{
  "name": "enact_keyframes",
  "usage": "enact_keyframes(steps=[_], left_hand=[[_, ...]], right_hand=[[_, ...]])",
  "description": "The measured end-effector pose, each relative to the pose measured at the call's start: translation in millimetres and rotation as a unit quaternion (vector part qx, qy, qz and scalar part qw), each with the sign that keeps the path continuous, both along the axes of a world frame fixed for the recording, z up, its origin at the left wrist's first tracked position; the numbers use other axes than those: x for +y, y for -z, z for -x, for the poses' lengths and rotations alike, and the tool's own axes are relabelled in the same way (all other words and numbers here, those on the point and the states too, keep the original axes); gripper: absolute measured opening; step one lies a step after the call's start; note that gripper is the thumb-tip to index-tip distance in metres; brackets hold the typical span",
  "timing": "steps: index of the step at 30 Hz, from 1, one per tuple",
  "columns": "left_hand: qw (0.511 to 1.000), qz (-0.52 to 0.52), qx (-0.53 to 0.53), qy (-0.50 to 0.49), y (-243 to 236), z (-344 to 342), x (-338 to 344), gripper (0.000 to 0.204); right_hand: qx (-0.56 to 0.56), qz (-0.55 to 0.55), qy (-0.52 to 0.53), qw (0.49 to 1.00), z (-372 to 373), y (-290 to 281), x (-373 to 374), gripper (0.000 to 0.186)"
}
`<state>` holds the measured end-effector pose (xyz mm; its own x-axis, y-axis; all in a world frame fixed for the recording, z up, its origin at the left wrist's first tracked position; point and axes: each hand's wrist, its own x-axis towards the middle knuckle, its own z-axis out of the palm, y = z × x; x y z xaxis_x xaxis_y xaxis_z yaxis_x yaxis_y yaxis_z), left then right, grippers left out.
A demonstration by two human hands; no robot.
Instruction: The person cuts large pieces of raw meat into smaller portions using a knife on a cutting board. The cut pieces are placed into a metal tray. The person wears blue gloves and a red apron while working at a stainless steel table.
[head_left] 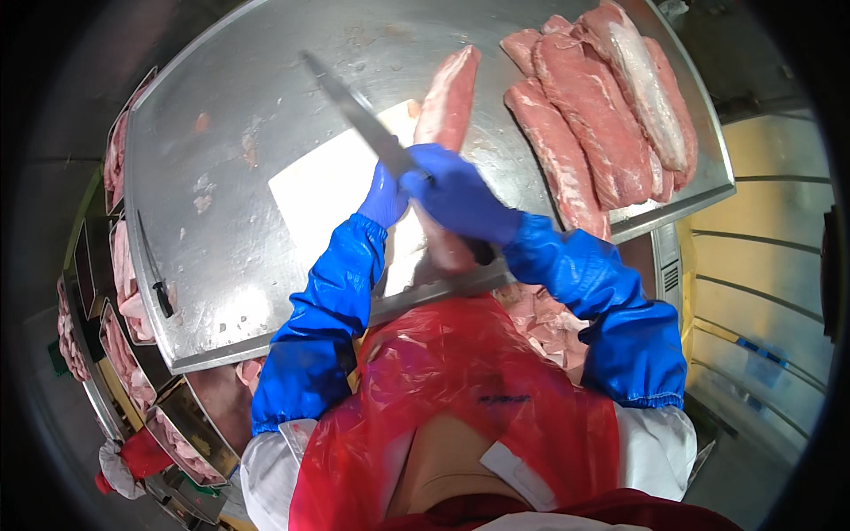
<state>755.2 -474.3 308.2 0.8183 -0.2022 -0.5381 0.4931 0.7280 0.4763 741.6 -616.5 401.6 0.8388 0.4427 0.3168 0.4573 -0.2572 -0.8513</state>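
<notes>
My right hand (460, 190), in a blue glove, is closed round a long knife. Its blade (354, 111) points to the far left, raised over the table. Close beside it, my left hand (383, 199), gloved too, meets the right hand near the base of the blade; its fingers are mostly hidden. Under both hands a long strip of pink meat (449, 93) lies partly on a white cutting board (319, 186), its middle covered by my right hand. The board rests on a metal table (230, 177).
Several long pieces of meat (589, 124) are piled at the table's right. A second, thin knife (162, 296) lies by the left edge. Trays of meat (128, 354) stand beyond that edge; a person (133, 456) is at lower left. Meat cuttings (544, 323) lie below the near edge.
</notes>
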Motion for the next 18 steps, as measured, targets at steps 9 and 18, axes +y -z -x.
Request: enact_keyframes(steps=[9,18], left_hand=[[0.983,-0.137,0.104,0.069,-38.3,179.5,260.4,0.063],[0.465,-0.842,-0.175,0.209,-27.4,216.2,208.1,0.107]], right_hand=[[0.236,-0.027,-0.092,0.967,15.3,7.1,115.6,0.035],[0.211,0.192,0.157,0.946,95.6,55.5,32.2,0.022]])
